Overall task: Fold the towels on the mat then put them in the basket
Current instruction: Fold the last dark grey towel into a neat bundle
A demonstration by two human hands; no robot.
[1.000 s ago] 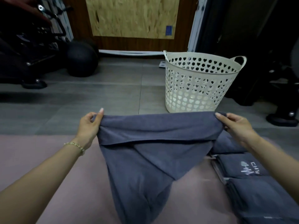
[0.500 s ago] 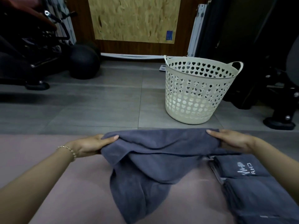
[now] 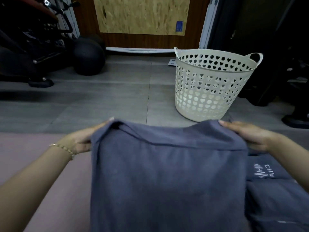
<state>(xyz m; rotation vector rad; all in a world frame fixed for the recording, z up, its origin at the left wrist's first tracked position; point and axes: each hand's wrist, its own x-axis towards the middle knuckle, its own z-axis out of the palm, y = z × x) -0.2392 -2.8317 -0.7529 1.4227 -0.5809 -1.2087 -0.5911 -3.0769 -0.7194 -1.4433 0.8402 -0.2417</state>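
Observation:
A grey-blue towel [image 3: 167, 178] lies spread over the pink mat [image 3: 55, 190] in front of me, its far edge folded over. My left hand [image 3: 83, 138] grips its far left corner, thumb under the cloth. My right hand [image 3: 247, 133] holds the far right corner, fingers over the edge. A white basket [image 3: 212, 84] with heart-shaped holes stands on the floor beyond the right corner; I see no towel in it. Folded grey-blue towels [image 3: 274, 190], one with white lettering, lie on the mat at the right.
A black ball [image 3: 88, 59] and dark exercise equipment [image 3: 28, 41] stand at the back left. More dark equipment [image 3: 287, 69] sits right of the basket. Grey floor [image 3: 100, 97] lies between the mat and the wood-panelled wall.
Both hands have brought the towel down and spread it flat on the mat; earlier it hung bunched and twisted between them. The view has moved closer to the towel.

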